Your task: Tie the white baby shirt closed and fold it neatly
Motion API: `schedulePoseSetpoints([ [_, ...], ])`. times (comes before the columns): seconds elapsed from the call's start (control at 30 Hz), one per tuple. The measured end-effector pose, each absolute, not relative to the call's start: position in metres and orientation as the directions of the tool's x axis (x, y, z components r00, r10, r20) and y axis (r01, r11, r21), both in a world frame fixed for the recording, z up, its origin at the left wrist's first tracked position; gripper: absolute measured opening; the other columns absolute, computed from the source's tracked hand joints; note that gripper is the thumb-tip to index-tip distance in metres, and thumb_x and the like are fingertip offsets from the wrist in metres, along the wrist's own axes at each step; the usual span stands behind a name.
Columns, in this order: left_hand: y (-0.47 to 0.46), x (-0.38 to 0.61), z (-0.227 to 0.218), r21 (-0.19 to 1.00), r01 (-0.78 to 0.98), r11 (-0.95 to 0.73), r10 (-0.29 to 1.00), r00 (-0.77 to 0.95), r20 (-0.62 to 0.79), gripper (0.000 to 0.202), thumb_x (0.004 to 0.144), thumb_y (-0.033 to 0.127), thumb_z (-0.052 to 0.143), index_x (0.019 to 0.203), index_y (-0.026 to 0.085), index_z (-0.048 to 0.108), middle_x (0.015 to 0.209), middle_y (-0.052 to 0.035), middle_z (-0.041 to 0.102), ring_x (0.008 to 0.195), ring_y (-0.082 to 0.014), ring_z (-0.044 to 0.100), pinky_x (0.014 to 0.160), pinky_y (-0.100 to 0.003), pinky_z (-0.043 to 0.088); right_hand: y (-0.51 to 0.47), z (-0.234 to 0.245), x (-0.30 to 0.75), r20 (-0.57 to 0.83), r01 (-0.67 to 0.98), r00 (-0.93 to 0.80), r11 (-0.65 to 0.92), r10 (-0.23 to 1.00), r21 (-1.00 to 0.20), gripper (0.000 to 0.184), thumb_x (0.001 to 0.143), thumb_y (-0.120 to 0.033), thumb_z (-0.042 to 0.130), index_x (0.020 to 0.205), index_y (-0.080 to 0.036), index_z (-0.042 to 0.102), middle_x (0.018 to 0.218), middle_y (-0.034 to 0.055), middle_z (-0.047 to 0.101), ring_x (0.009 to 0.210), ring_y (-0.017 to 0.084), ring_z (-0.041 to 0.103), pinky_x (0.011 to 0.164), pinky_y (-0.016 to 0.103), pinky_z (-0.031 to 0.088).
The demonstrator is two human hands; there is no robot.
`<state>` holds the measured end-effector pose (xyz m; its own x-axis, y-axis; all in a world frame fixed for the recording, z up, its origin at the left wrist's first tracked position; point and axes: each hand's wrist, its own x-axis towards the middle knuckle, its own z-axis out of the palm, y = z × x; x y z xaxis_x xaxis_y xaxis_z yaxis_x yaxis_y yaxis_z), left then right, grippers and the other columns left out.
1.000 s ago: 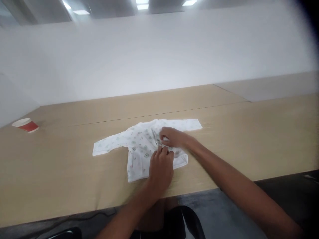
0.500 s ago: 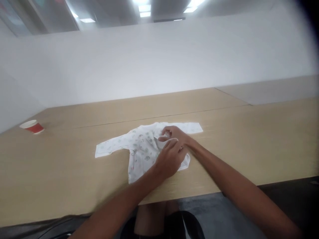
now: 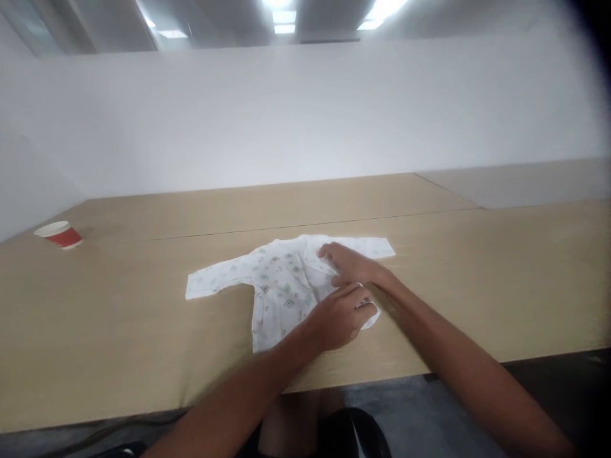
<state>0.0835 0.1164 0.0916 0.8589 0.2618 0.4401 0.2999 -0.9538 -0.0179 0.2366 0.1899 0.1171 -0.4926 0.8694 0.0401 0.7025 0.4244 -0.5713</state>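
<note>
Baby shirt [image 3: 277, 283] lies spread on the table [image 3: 119, 331], as I see it from my end, and I take every place from it. I judge it mostly laid out: both sleeves [image 3: 217, 278] reach outward and the left half of its body looks fairly flat. Its front opening is parted, showing plain inner cloth [image 3: 321, 283], so the right front panel seems the part left unsettled. The left hand [image 3: 338, 318] lies over the shirt's lower right front, fingers curled in and, as I read it, gripping that panel. The right hand [image 3: 351, 262] is half-curled, fingertips at the shirt's upper right chest; whether it pinches cloth I can't tell. I count one shirt with two sleeves, two hands, one table, and one red-and-white paper cup [image 3: 60, 235] well off to the shirt's left.
</note>
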Motion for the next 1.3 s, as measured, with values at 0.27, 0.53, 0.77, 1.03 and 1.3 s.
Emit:
schedulePoseSetpoints([
  [0.27,0.117,0.085,0.087,0.073,0.252,-0.965,0.257,0.846,0.467,0.017,0.087,0.006,0.045,0.091,0.012,0.061,0.100,-0.0068,0.057,0.097,-0.0167,0.051,0.092,-0.029,0.046,0.198,0.106,0.235,0.257,0.914,-0.274,0.334,0.927,-0.232,0.043,0.077,-0.024,0.069,0.117,-0.021,0.055,0.123,0.0067,0.045,0.076,0.013,0.050,0.063,0.025,0.034],
  [0.53,0.115,0.086,0.087,0.100,0.185,-0.978,0.211,0.871,0.444,0.017,0.084,0.011,0.049,0.091,0.014,0.064,0.097,-0.0052,0.060,0.092,-0.0177,0.048,0.089,-0.032,0.042,0.198,0.099,0.223,0.311,0.879,-0.405,0.460,0.860,-0.127,0.028,0.088,-0.023,0.061,0.117,-0.023,0.062,0.120,0.0042,0.052,0.085,0.014,0.056,0.067,0.025,0.036],
  [0.77,0.116,0.089,0.088,0.105,0.198,-0.975,0.224,0.841,0.492,0.016,0.084,0.009,0.046,0.086,0.013,0.062,0.087,-0.0051,0.060,0.089,-0.0167,0.050,0.088,-0.030,0.043,0.210,0.094,0.228,0.375,0.830,-0.307,0.438,0.875,-0.344,0.014,0.087,-0.019,0.055,0.087,-0.016,0.069,0.091,0.0036,0.062,0.075,0.013,0.052,0.065,0.024,0.033],
  [1.03,0.114,0.088,0.093,0.272,0.184,-0.945,0.308,0.784,0.538,0.019,0.086,0.009,0.044,0.087,0.013,0.063,0.090,-0.0063,0.061,0.089,-0.0156,0.053,0.086,-0.028,0.047,0.228,0.087,0.246,0.167,0.611,0.096,0.074,0.981,-0.788,0.011,0.077,-0.015,0.053,0.085,-0.013,0.060,0.078,0.0022,0.063,0.066,0.012,0.054,0.061,0.021,0.037],
  [1.3,0.115,0.089,0.086,0.430,0.211,-0.878,0.442,0.700,0.560,0.020,0.081,0.011,0.053,0.096,0.013,0.065,0.099,-0.0067,0.064,0.101,-0.0201,0.054,0.095,-0.033,0.048,0.226,0.092,0.254,0.107,0.692,0.171,-0.042,0.979,-0.721,0.038,0.081,-0.034,0.067,0.116,-0.018,0.060,0.087,0.0030,0.066,0.079,0.015,0.061,0.072,0.023,0.043],
])
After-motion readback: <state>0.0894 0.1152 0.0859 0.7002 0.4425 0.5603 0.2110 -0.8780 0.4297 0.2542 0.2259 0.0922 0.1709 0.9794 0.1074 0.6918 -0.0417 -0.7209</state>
